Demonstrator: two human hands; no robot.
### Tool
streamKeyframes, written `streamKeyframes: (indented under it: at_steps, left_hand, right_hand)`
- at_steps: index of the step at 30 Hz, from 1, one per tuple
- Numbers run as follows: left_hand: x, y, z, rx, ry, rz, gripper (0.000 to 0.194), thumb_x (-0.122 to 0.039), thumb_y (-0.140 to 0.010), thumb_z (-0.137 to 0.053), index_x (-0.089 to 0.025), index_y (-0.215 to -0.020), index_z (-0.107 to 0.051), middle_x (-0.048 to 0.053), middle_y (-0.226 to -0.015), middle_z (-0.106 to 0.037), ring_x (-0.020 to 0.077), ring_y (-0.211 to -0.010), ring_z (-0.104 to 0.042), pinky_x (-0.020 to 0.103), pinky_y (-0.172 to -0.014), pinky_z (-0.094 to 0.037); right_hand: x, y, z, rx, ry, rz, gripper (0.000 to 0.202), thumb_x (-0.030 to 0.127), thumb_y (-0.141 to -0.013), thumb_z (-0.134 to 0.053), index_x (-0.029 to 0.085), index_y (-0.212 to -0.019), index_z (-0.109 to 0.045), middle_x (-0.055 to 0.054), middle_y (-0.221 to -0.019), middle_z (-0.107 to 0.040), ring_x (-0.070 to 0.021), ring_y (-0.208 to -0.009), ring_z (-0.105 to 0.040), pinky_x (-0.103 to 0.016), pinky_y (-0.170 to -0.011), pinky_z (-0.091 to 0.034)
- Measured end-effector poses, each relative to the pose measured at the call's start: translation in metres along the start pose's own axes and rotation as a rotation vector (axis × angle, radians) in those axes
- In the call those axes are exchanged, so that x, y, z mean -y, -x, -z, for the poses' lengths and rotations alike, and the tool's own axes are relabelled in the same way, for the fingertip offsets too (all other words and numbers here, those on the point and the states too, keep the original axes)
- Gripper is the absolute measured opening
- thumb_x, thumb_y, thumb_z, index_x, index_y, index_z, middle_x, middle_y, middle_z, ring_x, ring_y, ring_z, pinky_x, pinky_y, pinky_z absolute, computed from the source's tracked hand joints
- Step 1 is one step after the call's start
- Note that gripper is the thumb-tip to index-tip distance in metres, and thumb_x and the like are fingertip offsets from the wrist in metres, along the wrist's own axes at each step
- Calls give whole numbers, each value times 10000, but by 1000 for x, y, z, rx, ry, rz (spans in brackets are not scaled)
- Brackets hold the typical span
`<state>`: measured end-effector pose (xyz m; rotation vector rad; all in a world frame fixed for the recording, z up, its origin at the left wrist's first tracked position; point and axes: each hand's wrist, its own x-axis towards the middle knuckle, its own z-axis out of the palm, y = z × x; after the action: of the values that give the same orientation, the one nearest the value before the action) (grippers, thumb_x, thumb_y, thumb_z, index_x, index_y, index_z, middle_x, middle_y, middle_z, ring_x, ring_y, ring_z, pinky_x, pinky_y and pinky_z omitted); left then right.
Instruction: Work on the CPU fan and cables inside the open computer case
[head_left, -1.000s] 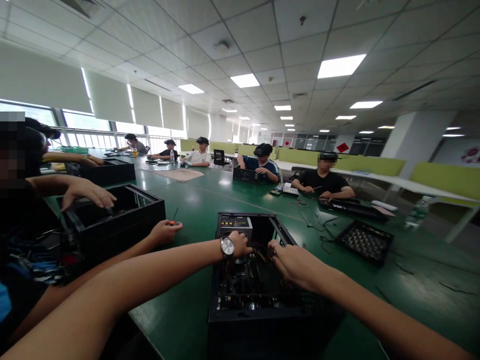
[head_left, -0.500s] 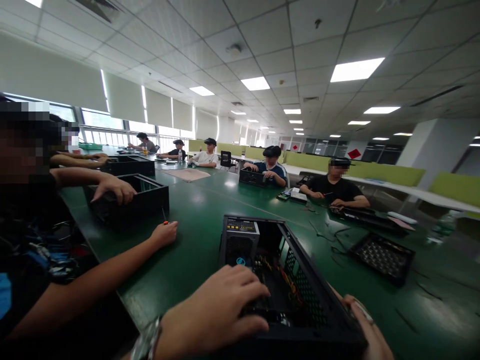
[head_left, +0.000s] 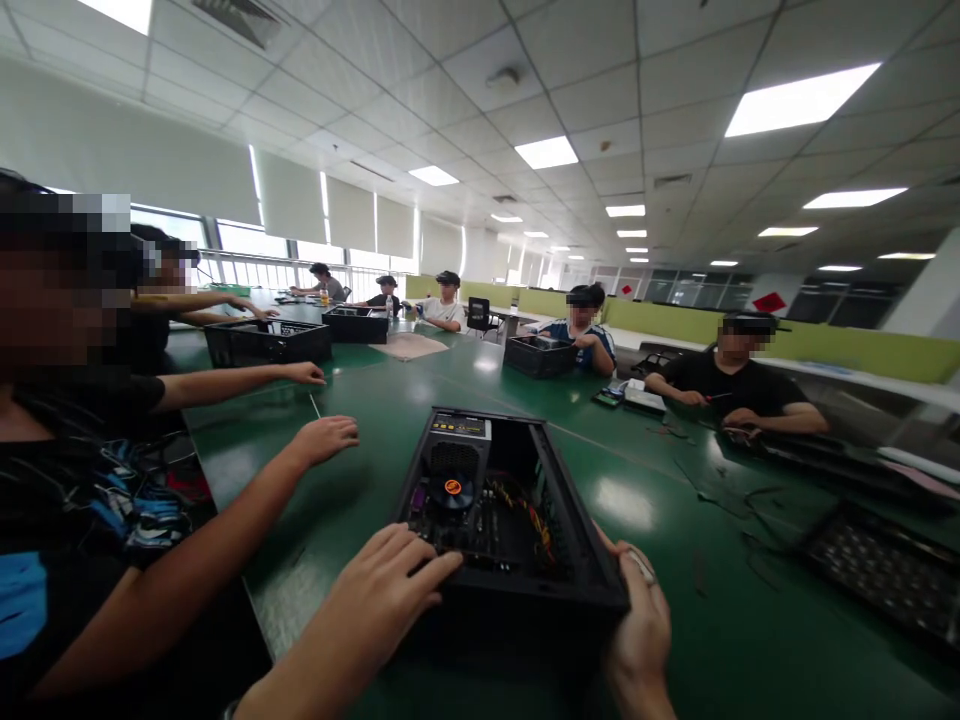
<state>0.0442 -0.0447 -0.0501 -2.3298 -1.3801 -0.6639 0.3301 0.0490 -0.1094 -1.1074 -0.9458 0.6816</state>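
A black computer case [head_left: 525, 598] lies on the green table [head_left: 360, 540] in front of me, its open side up. Inside it show a power supply [head_left: 460, 428], a round fan with an orange centre [head_left: 452, 488] and coloured cables [head_left: 536, 515]. My left hand [head_left: 390, 590] rests on the case's near left edge, fingers spread and slightly bent. Against the right side of the case, my right hand [head_left: 643, 625] is wrapped round its near corner, with a ring on one finger; some fingertips are hidden behind the case.
At the left, a person's arms [head_left: 240, 480] reach over the table, a thin tool [head_left: 315, 405] near one hand. More black cases [head_left: 270, 343] stand beyond. Loose cables [head_left: 750, 510] and a black perforated panel [head_left: 885, 560] lie at the right. Several people sit around the table.
The view has shifted, and the case now sits further left and more upright in it. My left hand has moved from over the opening to the near left edge. The neighbour's case has moved away.
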Motion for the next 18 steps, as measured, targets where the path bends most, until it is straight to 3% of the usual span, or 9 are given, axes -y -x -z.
streamKeyframes:
  at_steps: [3, 5, 7, 9, 12, 15, 18]
  left_hand:
    - [20, -7, 5, -227, -147, 125, 571, -85, -882, -575, -325, -1400, -541, 91, -1408, -572, 327, -1321, -517, 549, -1068, -458]
    - [14, -14, 16, -337, -152, 167, 557, -113, -920, -522, -313, -1440, -512, 113, -1476, -507, 352, -1392, -443, 587, -1080, -438]
    - [-6, -19, 29, -354, -73, 109, 548, -140, -936, -507, -313, -1456, -494, 105, -1485, -496, 331, -1406, -430, 542, -1078, -465]
    - [-31, -19, 40, -337, 10, 7, 561, -141, -921, -522, -329, -1448, -497, 84, -1506, -478, 318, -1423, -408, 511, -1076, -479]
    - [-55, -13, 48, -349, 104, -83, 517, -144, -904, -527, -326, -1388, -539, 71, -1496, -487, 311, -1418, -402, 500, -1057, -490]
    - [-53, -9, 42, -327, 188, -45, 454, -129, -923, -514, -291, -1346, -552, 81, -1439, -531, 292, -1396, -420, 488, -1072, -468]
    - [-32, -15, 21, -266, 264, 29, 384, -156, -968, -500, -263, -1334, -550, 88, -1379, -571, 273, -1367, -449, 489, -1099, -433]
  right_hand:
    - [-7, -8, -92, 109, 195, 111, 581, 515, -1011, -112, 155, -1185, -533, -176, -1235, -692, -273, -1116, -670, -415, -865, -572]
    - [-10, -10, -156, 170, 261, 112, 652, 438, -1039, -6, 132, -1250, -541, -214, -1286, -651, -260, -1142, -650, -429, -919, -545]
    - [-10, -14, -210, 231, 363, 92, 464, 473, -1068, -299, 158, -1288, -561, -159, -1287, -640, -251, -1133, -638, -466, -962, -522]
    - [-11, -20, -241, 292, 470, 80, 403, 453, -1007, -544, 187, -1308, -572, -116, -1310, -611, -257, -1144, -616, -499, -979, -509]
    - [-19, -33, -237, 367, 600, 93, 423, 401, -975, -619, 206, -1345, -555, -112, -1395, -544, -281, -1211, -568, -527, -1004, -489]
    - [-36, -46, -196, 365, 624, 107, 415, 387, -976, -619, 200, -1340, -550, -111, -1378, -550, -275, -1187, -581, -510, -983, -504]
    - [-51, -46, -145, 319, 572, 119, 366, 413, -989, -594, 175, -1266, -575, -84, -1200, -630, -218, -1007, -647, -426, -864, -554]
